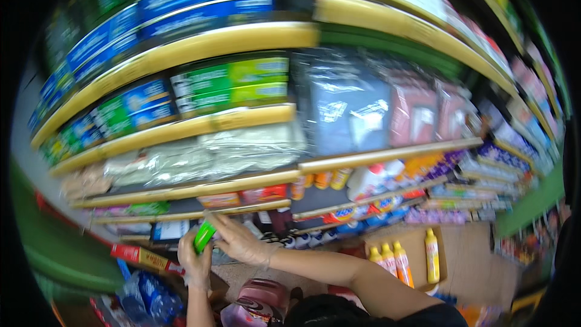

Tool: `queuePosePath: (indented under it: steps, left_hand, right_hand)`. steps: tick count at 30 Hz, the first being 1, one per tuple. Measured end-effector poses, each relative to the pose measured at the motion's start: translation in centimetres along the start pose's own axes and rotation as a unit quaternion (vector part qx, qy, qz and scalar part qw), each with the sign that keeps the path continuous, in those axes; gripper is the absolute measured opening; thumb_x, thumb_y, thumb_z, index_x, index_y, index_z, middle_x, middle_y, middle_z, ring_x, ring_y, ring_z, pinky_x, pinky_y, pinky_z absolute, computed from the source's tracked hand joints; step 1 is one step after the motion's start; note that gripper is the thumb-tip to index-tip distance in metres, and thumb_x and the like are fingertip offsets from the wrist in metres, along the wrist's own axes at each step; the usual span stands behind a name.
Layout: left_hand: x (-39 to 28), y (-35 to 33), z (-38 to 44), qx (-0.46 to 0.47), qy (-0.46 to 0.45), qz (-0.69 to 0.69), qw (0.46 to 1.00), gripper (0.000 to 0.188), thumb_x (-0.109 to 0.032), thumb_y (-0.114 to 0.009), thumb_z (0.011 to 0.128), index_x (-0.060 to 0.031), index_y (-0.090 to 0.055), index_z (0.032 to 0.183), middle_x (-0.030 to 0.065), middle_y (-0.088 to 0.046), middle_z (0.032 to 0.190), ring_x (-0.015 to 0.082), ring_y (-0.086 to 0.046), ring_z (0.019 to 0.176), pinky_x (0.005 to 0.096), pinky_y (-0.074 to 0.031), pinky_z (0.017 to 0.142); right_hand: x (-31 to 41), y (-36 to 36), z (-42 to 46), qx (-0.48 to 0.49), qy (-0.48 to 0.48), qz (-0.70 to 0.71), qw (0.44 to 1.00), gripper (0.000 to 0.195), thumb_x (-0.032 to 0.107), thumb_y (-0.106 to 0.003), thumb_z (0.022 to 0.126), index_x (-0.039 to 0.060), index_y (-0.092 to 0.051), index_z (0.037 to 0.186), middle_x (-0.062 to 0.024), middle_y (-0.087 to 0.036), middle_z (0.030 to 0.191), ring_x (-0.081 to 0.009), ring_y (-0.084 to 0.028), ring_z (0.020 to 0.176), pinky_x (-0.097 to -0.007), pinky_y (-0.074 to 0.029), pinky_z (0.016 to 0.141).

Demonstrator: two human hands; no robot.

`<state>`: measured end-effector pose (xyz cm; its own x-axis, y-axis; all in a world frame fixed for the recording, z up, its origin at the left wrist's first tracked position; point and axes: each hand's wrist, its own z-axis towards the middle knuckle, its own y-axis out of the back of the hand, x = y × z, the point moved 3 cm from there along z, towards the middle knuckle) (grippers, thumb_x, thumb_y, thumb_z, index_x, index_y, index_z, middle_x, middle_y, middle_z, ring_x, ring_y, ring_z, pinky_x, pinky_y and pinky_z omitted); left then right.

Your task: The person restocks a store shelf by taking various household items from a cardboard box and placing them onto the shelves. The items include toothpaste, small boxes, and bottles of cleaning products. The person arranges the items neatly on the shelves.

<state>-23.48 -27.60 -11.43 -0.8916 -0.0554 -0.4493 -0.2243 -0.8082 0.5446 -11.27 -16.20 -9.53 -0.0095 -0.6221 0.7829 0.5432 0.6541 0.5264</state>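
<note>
My left hand (pixel 194 254), in a thin clear glove, is closed around a small bright green package (pixel 204 237), held tilted in front of the lower shelves. My right hand (pixel 243 241), also gloved, is close beside it on the right. Its fingers are stretched out, with nothing visibly held; whether they touch the package is unclear. Just beyond my hands runs a low yellow shelf edge (pixel 254 208), with red packets (pixel 263 194) above it. The view is blurred.
Boxed goods (pixel 229 84) and plastic-wrapped textiles (pixel 349 109) fill the shelves. A carton (pixel 420 259) with several yellow-capped bottles (pixel 432 254) stands on the floor at right. A pink stool (pixel 263 293), a red box (pixel 138 256) and blue-wrapped bottles (pixel 156 295) are near my body.
</note>
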Motion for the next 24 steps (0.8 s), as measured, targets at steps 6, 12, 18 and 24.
queuePosePath:
  steps: [6,12,18,24]
  left_hand:
    - [-6.0,-9.6,-11.1,0.159,0.377,-0.353,0.842,0.029,-0.006,-0.077,0.079,0.0003,-0.061,0.102,0.0061,-0.063,0.095,0.0111,-0.056,0.08,0.0268,-0.049,0.072]
    - [-19.4,-15.0,-17.5,0.421,0.458,-0.436,0.65,0.027,-0.016,-0.076,0.083,0.0019,-0.063,0.099,0.0084,-0.066,0.087,0.0142,-0.061,0.072,0.0267,-0.05,0.065]
    - [-32.3,-19.4,-20.4,0.622,0.392,-0.422,0.53,0.036,-0.026,-0.071,0.089,0.0041,-0.064,0.108,0.0082,-0.067,0.095,0.0141,-0.063,0.084,0.0276,-0.05,0.076]
    - [-42.5,-21.7,-23.1,0.587,0.386,-0.481,0.524,0.052,-0.03,-0.06,0.096,-0.001,-0.048,0.137,0.0078,-0.061,0.121,0.0127,-0.058,0.105,0.03,-0.048,0.088]
  right_hand:
    - [-5.3,5.6,-12.1,-0.073,-0.096,-0.131,0.984,0.052,0.039,-0.066,0.086,0.0039,-0.057,0.124,-0.0126,-0.062,0.111,-0.0311,-0.051,0.093,-0.0394,-0.042,0.083]
    - [-9.4,12.2,-29.6,-0.022,-0.357,-0.062,0.932,0.054,0.046,-0.065,0.087,0.0031,-0.06,0.118,-0.0197,-0.065,0.11,-0.0348,-0.06,0.103,-0.0412,-0.045,0.09]
    - [-6.9,16.9,-46.2,-0.165,-0.499,0.311,0.792,0.067,0.053,-0.065,0.088,0.0005,-0.057,0.128,-0.012,-0.061,0.123,-0.0181,-0.056,0.113,-0.031,-0.045,0.095]
    - [-8.0,18.6,-58.4,-0.44,-0.498,0.436,0.607,0.047,0.046,-0.052,0.099,0.0096,-0.052,0.128,-0.0025,-0.065,0.113,-0.0136,-0.062,0.099,-0.03,-0.049,0.085]
